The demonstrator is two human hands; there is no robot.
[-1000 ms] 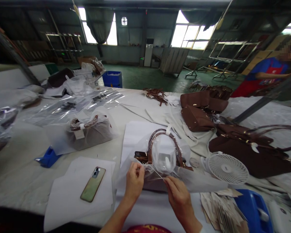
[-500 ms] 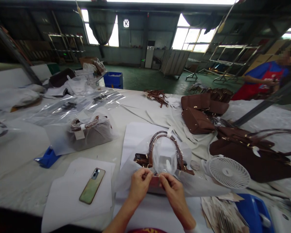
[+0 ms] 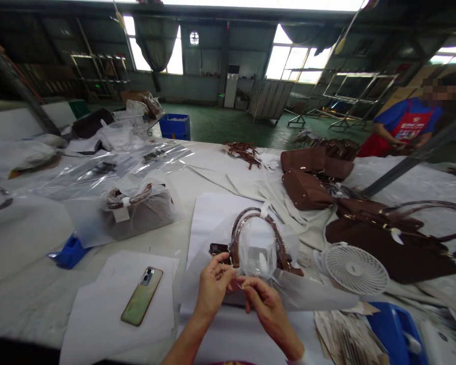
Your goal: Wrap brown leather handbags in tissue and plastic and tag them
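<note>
A brown handbag [image 3: 235,256] stands in front of me, partly inside a translucent bag [image 3: 311,291]. Its two upright handles [image 3: 277,230] are wrapped in clear film, with a white band at the top. At the bag's near side, my left hand [image 3: 213,286] is closed in a pinch, its fingertips close to the base of the left handle. Right beside it, my right hand [image 3: 266,301] pinches something small and thin between thumb and forefinger. Neither hand's item is clear enough to name. My fingers hide part of the handbag's front.
A phone [image 3: 142,296] lies on white paper at left, near a blue tape dispenser [image 3: 69,252] and another wrapped handbag [image 3: 137,218]. On the right are a white fan [image 3: 356,268], brown handbags [image 3: 387,248] and a paper stack [image 3: 345,337]. A person in a red apron [image 3: 410,126] stands beyond.
My hands have come closer together and slightly lower. The left fingers have lifted and spread a little, and the right hand has shifted left. The view has moved slightly.
</note>
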